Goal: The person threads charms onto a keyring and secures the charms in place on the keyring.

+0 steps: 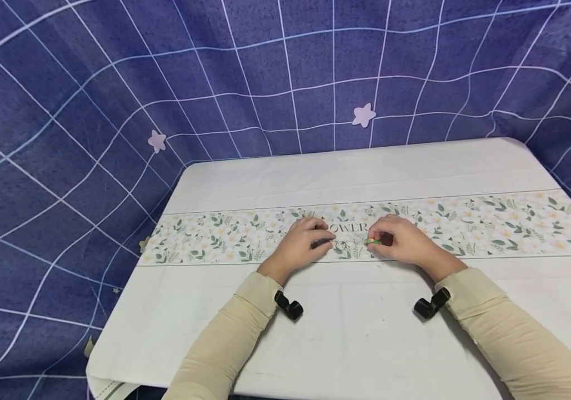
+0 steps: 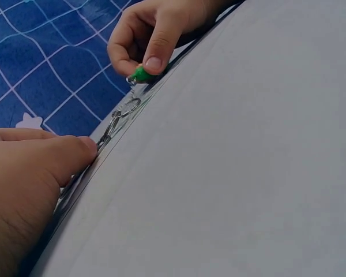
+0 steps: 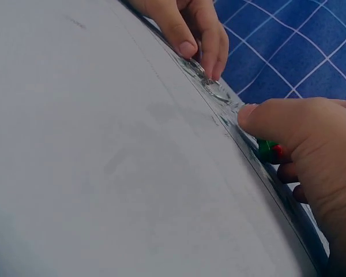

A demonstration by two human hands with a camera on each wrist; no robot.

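Observation:
A keychain lies between the two hands over the floral strip. Its small charm (image 1: 372,241) is green with touches of red and orange. Thumb and fingers of my right hand (image 1: 399,240) pinch that charm, covering part of it. From the charm a short chain leads to a silver ring and a metal clasp (image 2: 108,130), clearest in the left wrist view. My left hand (image 1: 297,248) holds the clasp end at its fingertips; the thumb hides the end of the metal. In the right wrist view the metal ring (image 3: 208,83) shows beside the left fingertips.
A white cloth (image 1: 335,322) covers the table, with a printed floral strip (image 1: 235,236) across it bearing lettering. Behind and to the left hangs a blue grid-patterned curtain (image 1: 265,72) with pale stars. Black camera mounts (image 1: 289,305) sit on both wrists.

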